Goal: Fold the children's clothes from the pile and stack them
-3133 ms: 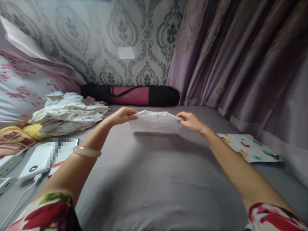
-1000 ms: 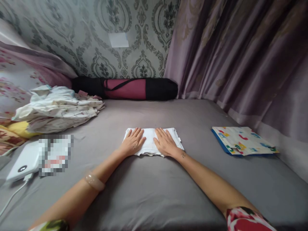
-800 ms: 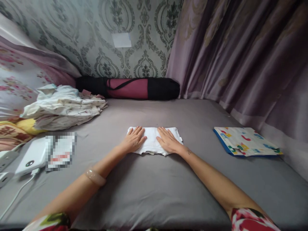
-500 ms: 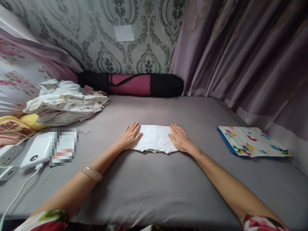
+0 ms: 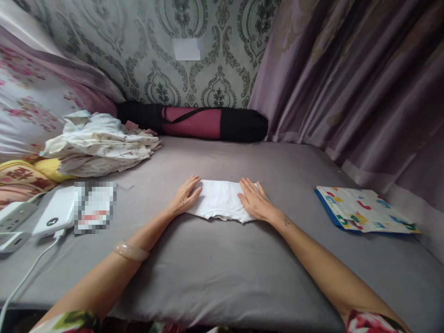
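Note:
A folded white cloth (image 5: 219, 201) lies flat in the middle of the grey bed sheet (image 5: 215, 273). My left hand (image 5: 185, 197) rests open on its left end, fingers stretched out and flat. On the cloth's right end lies my right hand (image 5: 255, 202), also open with the palm down. A pale bangle (image 5: 131, 252) sits on my left wrist. Neither hand holds anything.
A crumpled pile of pale clothes (image 5: 99, 143) lies at the back left. A white power bank (image 5: 58, 217) with a cable and a power strip (image 5: 14, 216) sit at the left. A black and maroon roll bag (image 5: 194, 122) lies against the wall. A colourful flat bag (image 5: 364, 209) lies right, by the curtain (image 5: 354, 78).
Three seconds ago both hands held the cloth up by its ends. It now lies folded on the sheet, and my hands have slid apart from its middle to its two ends.

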Available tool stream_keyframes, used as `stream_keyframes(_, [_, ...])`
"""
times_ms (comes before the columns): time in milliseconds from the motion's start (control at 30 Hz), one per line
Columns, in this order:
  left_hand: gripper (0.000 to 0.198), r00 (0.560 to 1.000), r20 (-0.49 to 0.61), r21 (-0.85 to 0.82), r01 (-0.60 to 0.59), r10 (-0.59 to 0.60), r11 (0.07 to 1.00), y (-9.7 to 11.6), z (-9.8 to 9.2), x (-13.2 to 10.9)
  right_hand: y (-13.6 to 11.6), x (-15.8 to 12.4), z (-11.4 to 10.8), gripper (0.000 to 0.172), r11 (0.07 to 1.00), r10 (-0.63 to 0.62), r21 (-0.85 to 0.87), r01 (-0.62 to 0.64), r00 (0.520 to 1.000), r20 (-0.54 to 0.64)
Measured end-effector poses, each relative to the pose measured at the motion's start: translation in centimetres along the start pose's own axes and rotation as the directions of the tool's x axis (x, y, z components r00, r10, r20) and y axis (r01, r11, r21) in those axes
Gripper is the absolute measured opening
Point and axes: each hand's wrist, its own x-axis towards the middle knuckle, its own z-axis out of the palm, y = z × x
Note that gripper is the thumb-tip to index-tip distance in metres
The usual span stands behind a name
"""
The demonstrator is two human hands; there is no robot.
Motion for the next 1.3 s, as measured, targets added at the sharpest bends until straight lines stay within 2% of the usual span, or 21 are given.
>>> stream_keyframes(100, [0.052,0.999,-0.039,-0.022,-0.037,0.036,0.999,-0.2,0.1,-0.2,-1.1,0.3,0.6,0.063,1.000,-0.013,0.010,0.014,1.000,-0.026])
stream_keyframes(233, [0.047,0.997,-0.046,-0.001,-0.059,0.059,0.998,-0.4,0.2,-0.3,-1.4,0.4,1.5,0.060,1.000,0.013,-0.005,-0.013,1.000,-0.028])
stream_keyframes(400, [0.046,0.997,-0.053,-0.001,-0.055,0.054,0.999,-0.4,0.3,-0.3,-1.4,0.6,0.9,0.061,0.999,0.021,0.028,-0.022,0.999,0.026])
stream_keyframes(567, [0.046,0.996,-0.073,-0.049,-0.049,0.045,0.998,-0.5,0.3,-0.3,-3.5,1.2,0.2,0.060,0.998,0.017,0.059,-0.018,1.000,0.013])
stream_keyframes(767, [0.045,0.995,-0.098,-0.089,-0.045,0.036,0.995,-0.6,0.4,-0.4,-6.2,2.1,1.3,0.059,0.998,-0.023,0.058,0.027,0.997,-0.068])
stream_keyframes(967, [0.044,0.994,-0.106,-0.120,-0.024,0.012,0.992,-0.7,0.4,-0.4,-6.6,2.6,1.7,0.059,0.999,-0.011,0.041,0.013,0.999,-0.040])
stream_keyframes(1133, [0.045,0.992,-0.122,-0.144,-0.029,0.011,0.989,-0.9,0.6,-0.4,-7.8,3.0,1.5,0.058,0.999,-0.040,0.031,0.042,0.996,-0.076])
stream_keyframes(1300, [0.043,0.991,-0.137,-0.181,-0.031,0.006,0.983,-1.0,0.6,-0.4,-8.6,3.4,1.8,0.057,0.998,-0.054,0.032,0.055,0.998,-0.043])
